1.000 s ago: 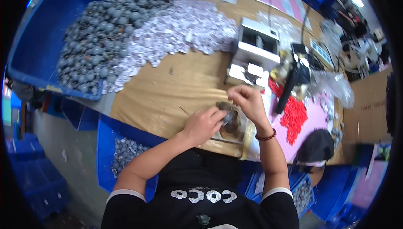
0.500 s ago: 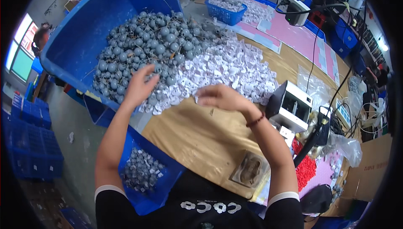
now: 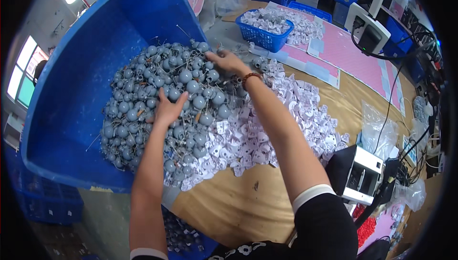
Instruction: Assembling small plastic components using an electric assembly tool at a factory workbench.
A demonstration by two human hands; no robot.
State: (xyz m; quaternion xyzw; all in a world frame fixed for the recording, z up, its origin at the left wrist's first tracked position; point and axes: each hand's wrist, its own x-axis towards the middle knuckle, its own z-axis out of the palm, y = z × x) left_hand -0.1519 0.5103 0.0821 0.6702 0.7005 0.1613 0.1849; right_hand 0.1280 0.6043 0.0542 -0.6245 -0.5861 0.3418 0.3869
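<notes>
A large heap of round grey plastic parts point(image 3: 151, 76), some with thin stems, spills from the mouth of a big tilted blue bin point(image 3: 76, 88). My left hand point(image 3: 168, 110) rests on the middle of this heap, thumb and fingers apart, with grey parts around it. At the heap's far right edge, my right hand point(image 3: 230, 63) touches the grey parts, its fingers stretched toward them; the fingertips are partly hidden. To the right lies a pile of small white plastic pieces point(image 3: 267, 138), which my right forearm crosses above. The two piles meet and mix along their border.
A blue basket point(image 3: 267, 36) of white pieces stands at the back on a pink-covered surface. A white-and-black device point(image 3: 355, 172) with cables sits at the right, near red pieces point(image 3: 366, 229). Below the table's front edge is a blue container of small grey parts point(image 3: 179, 234).
My right hand has moved from the white pile's near edge to the far side of the grey heap. My left hand has shifted onto the heap's middle. The view has tilted and moved closer.
</notes>
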